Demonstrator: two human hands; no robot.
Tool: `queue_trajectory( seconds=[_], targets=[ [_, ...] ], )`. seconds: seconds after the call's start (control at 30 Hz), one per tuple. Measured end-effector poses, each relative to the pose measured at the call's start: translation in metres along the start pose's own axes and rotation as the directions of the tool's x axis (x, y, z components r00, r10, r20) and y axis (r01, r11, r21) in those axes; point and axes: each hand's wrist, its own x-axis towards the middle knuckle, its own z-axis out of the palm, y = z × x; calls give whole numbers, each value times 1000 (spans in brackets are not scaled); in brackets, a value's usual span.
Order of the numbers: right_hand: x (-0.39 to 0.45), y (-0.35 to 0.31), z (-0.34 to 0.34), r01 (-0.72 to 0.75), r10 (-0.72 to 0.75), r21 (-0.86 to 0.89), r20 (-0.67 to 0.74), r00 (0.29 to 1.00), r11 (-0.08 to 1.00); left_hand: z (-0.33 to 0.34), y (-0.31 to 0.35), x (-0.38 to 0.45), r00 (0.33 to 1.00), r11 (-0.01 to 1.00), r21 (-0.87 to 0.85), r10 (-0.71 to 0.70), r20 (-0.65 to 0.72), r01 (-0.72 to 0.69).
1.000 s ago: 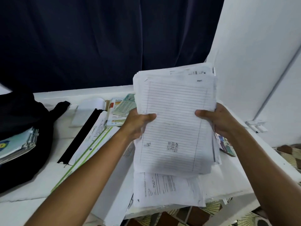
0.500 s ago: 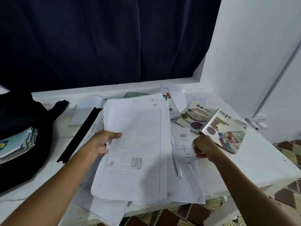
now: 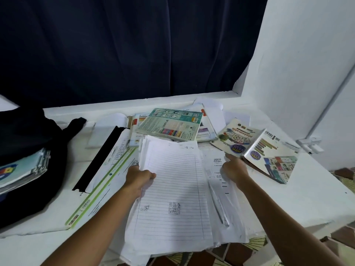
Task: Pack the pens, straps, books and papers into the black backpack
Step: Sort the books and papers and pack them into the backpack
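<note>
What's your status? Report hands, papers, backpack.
Left hand has a grip on the papers; right hand reaching at the Matematik book. Backpack open, books inside. Pen loose beside the papers.

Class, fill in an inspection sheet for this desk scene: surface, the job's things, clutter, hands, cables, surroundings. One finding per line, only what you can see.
Surface: white table, largely covered with paper.
Job's things: black backpack at the left with books already inside; lined paper stack overhanging the near edge; teal book; maths books; pen lying on the papers; black strap.
Clutter: loose sheets at the back.
Hands: left hand has a grip on the stack's edge; right hand reaches toward the maths books, holding nothing.
Cables: nothing seen.
Surroundings: dark curtain, white wall.
</note>
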Motion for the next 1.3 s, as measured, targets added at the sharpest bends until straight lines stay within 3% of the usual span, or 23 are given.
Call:
queue_trajectory(
  seconds=[0.1, 0.23, 0.33, 0.5, 0.7, 0.93, 1.07, 1.2, 1.3],
  targets=[
    [-3, 1, 7, 47, -43, -104, 39, 998, 993, 3, 0, -3, 1000, 1000, 3, 21, -13, -21],
    [-2, -2, 4, -5, 4, 100, 3, 1000, 995, 4, -1, -3, 1000, 1000, 0, 20, -23, -20],
    [6, -5, 0, -41, 30, 222, 55, 998, 974, 3, -1, -6, 1000, 1000, -4, 26, -14, -26],
    [9, -6, -9, -245, 101, 399, 349, 932, 883, 2, 0, -11, 1000, 999, -37, 23, 20, -22],
    [5, 8, -19, -322, 28, 364, 625, 780, 874, -1, -5, -10, 999, 996, -86, 22, 41, -19],
    [1, 4, -10, -224, -6, 313, 593, 805, 923, 3, -4, -14, 996, 994, -113, 15, 92, -4],
    [-3, 5, -13, -220, -102, 403, 641, 761, 889, 8, -4, -18, 994, 993, -118, 30, 110, -17],
    [-14, 3, -14, -11, -242, 411, 556, 795, 911, 15, -2, -22, 988, 991, -125, 59, 142, -42],
    [-13, 7, -19, 39, -307, 470, 510, 803, 882, 19, -3, -24, 984, 983, -174, 91, 155, -64]
  ],
)
